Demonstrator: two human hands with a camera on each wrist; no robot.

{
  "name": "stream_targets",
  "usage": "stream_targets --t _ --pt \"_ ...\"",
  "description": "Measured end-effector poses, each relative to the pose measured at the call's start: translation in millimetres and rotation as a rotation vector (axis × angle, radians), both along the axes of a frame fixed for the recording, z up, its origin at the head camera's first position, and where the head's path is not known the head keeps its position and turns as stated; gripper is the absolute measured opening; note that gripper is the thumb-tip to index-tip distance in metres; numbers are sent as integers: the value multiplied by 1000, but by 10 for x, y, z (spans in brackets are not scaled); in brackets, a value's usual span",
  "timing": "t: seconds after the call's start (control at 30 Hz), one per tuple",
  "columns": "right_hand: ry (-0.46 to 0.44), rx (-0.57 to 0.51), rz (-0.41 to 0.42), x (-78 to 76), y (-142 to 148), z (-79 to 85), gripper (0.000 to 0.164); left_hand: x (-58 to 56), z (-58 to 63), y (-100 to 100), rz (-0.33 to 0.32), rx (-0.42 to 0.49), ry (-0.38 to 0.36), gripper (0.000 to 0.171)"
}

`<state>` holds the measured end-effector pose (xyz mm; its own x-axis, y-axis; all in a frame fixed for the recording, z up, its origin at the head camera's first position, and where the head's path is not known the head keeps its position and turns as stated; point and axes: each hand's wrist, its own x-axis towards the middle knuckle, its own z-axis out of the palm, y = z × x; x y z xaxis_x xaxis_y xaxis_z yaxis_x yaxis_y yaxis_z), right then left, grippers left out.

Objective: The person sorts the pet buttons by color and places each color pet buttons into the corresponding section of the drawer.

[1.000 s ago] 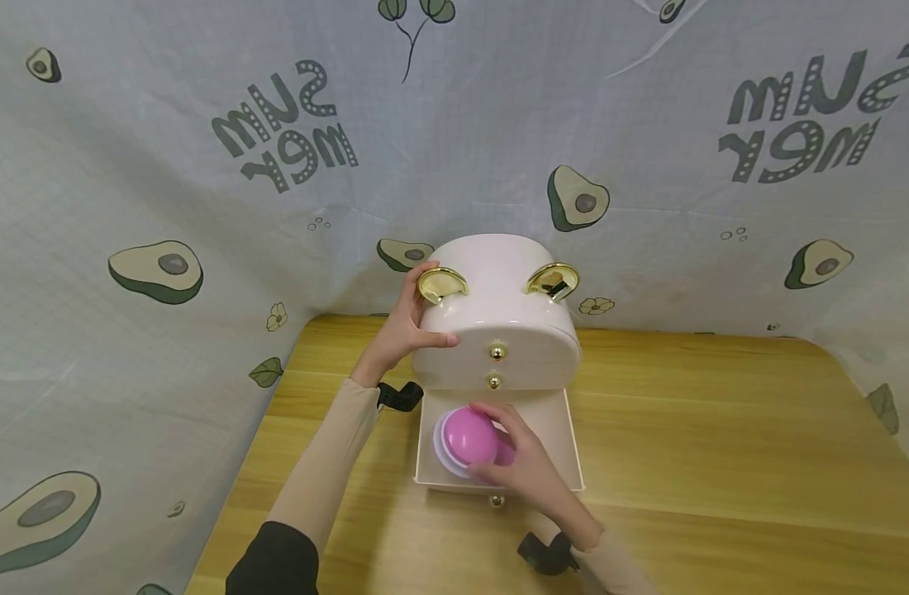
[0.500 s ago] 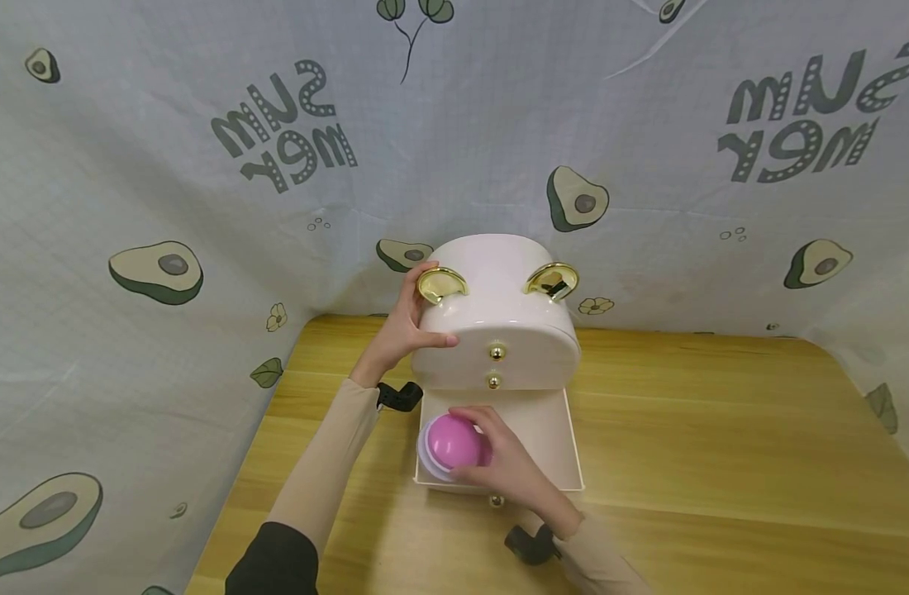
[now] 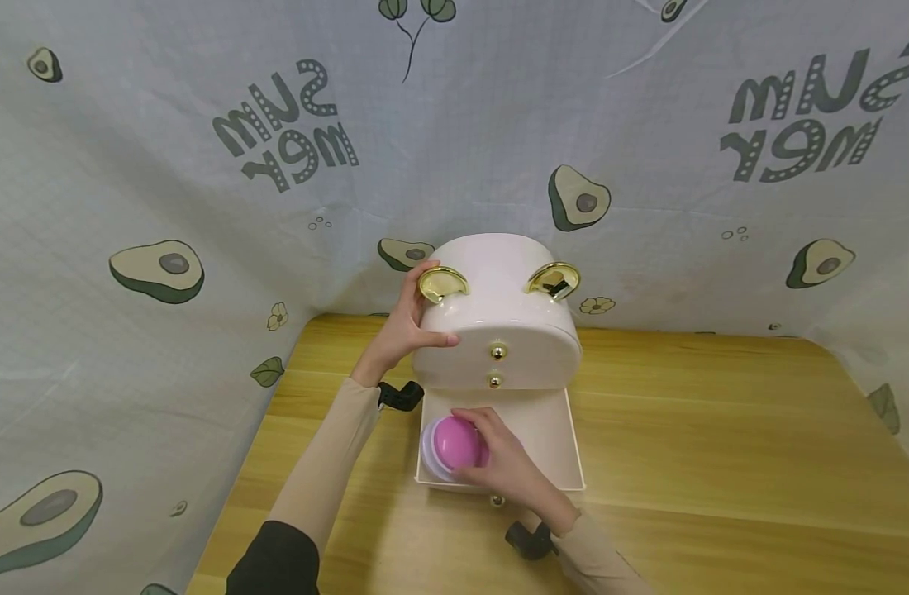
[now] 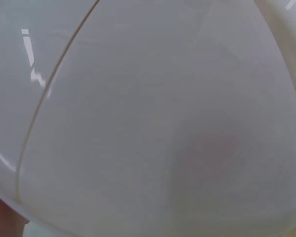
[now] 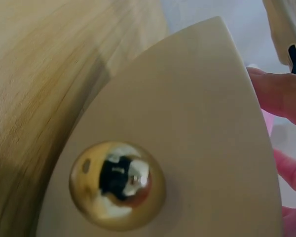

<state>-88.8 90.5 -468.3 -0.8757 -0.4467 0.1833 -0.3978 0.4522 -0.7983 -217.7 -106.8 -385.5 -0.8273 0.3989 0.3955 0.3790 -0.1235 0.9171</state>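
A glossy white storage box (image 3: 492,306) with gold ears and gold knobs stands on the table, its lowest drawer (image 3: 547,426) pulled out. My left hand (image 3: 398,335) grips the box's left side, thumb on the front and fingers up behind the left ear. In the drawer's left part is a round pink-domed object (image 3: 454,442) with a pale lilac rim. My right hand (image 3: 510,467) holds it from the right, thumb and fingers curved round it; its underside is hidden. In the right wrist view the drawer front (image 5: 197,113) covers most of the object.
The gold drawer knob (image 5: 118,185) sticks out toward the near side. Wood-grain tabletop (image 3: 722,438) extends right of the box. A pale cloth (image 3: 454,165) printed with avocados hangs behind and to the left. Each wrist carries a black camera mount (image 3: 529,541).
My right hand has shifted left with the pink-domed object, toward the drawer's left wall, and has hardly moved in the last half second. My left hand stays on the box.
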Motion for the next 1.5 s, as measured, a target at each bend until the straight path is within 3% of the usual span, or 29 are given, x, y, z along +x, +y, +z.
stream_targets --t 0.2,0.43,0.9,1.13,1.33,1.5 --pt "23 62 -71 -4 34 -25 79 6 12 3 6 3 -12 108" --pt "46 70 -77 -14 63 -17 76 -6 -7 5 4 9 4 104" --pt "98 3 -95 -15 178 -37 67 -16 -23 -1 6 1 9 104" --pt "119 -128 -90 31 341 52 57 -9 -14 -1 2 10 7 104" --pt "36 -309 -49 97 526 179 51 -9 -11 -3 -7 10 4 104" --pt "-27 -391 -60 198 646 264 49 -11 -11 -5 -9 8 6 103"
